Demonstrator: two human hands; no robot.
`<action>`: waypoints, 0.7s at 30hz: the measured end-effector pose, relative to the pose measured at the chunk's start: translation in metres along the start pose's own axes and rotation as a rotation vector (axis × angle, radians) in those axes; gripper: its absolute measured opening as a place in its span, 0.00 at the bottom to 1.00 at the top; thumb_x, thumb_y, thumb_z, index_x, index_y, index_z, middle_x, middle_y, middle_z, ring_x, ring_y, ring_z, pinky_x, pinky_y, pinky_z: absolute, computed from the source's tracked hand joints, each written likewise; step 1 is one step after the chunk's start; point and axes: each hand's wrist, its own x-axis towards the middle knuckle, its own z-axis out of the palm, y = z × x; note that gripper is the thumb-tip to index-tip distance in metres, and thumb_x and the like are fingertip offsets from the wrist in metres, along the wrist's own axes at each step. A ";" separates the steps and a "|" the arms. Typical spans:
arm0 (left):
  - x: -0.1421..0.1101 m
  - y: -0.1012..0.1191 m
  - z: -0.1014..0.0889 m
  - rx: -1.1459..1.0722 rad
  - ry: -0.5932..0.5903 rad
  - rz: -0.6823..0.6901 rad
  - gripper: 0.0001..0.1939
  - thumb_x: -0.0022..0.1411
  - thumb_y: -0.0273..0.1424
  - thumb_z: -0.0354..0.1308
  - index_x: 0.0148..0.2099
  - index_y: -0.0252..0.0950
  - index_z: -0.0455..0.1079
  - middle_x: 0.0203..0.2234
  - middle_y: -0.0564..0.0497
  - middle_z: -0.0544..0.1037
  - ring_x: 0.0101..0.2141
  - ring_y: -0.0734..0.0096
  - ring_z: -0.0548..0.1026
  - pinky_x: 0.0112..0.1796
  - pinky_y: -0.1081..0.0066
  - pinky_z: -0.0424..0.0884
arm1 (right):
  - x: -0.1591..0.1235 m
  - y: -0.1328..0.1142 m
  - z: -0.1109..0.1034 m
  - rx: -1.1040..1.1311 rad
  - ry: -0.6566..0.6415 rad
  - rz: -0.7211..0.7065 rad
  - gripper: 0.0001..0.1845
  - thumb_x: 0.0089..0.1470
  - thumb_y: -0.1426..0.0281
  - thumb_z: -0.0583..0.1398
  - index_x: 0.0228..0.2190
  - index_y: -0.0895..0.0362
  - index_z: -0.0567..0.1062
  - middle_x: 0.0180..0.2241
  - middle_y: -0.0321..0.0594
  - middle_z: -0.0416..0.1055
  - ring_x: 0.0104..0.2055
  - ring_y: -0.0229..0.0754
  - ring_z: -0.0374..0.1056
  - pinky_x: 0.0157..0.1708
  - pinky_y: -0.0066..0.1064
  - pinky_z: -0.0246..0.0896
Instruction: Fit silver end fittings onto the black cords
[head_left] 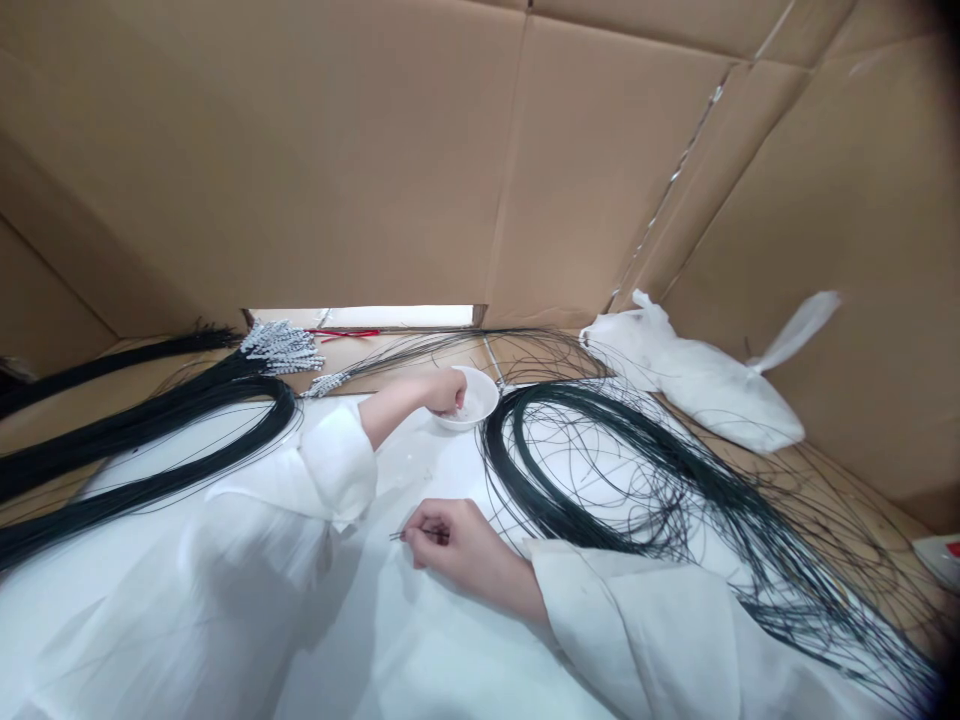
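My left hand (448, 390) reaches into a small white bowl (491, 398), its fingers pinched together near the bottom. Small pale pieces seem to lie in the bowl, too small to name, and whatever the fingertips grip is hidden. Closer to me, my right hand (450, 535) is closed above the white tabletop (420, 650). Thin dark wire ends (396, 536) stick out to the left from between its thumb and fingers. Just right of the bowl lies a large looped bundle of dark green wires (577, 400), its loose strands spreading toward my right sleeve.
More dark wire bundles (150, 430) lie at left, some with white beaded-looking tips (281, 347). A red-handled thin tool (345, 333) rests behind them. Tied white plastic bags (720, 385) sit at back right. Cardboard walls (360, 160) enclose the back and sides.
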 end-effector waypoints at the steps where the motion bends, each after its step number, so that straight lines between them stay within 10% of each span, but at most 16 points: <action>1: 0.000 -0.001 0.000 -0.018 -0.001 -0.006 0.13 0.60 0.34 0.53 0.44 0.31 0.67 0.38 0.48 0.72 0.36 0.68 0.72 0.36 0.64 0.71 | 0.000 0.000 0.000 0.005 0.000 0.000 0.08 0.49 0.74 0.53 0.26 0.60 0.71 0.21 0.36 0.68 0.24 0.33 0.63 0.26 0.23 0.56; 21: -0.015 -0.013 -0.022 -0.464 0.043 0.128 0.11 0.53 0.21 0.49 0.35 0.30 0.72 0.26 0.48 0.78 0.27 0.74 0.75 0.31 0.74 0.70 | -0.001 -0.004 -0.001 0.020 -0.002 0.043 0.07 0.48 0.74 0.53 0.25 0.61 0.71 0.20 0.36 0.68 0.23 0.33 0.62 0.26 0.23 0.56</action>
